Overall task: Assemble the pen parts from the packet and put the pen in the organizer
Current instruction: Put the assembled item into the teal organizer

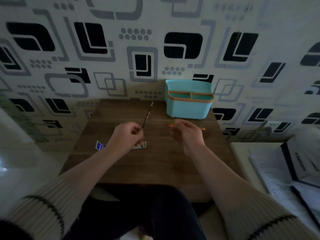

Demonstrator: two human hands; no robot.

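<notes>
My left hand (127, 135) is closed on the near end of a thin dark refill (147, 115), which slants up and away toward the wall. Under that hand lies the packet (101, 146), blue at its left end and pale at its right. My right hand (186, 133) is over the table with an orange pen barrel (202, 129) running across behind it; both ends stick out past the hand. The fingers hide the grip itself. A turquoise organizer (189, 108) with an orange rim and divided top stands at the back right of the table.
The small brown wooden table (155, 161) stands against a patterned wall. To the right is a white surface with a black-edged box and papers (285, 170). My dark-trousered legs are under the table's near edge.
</notes>
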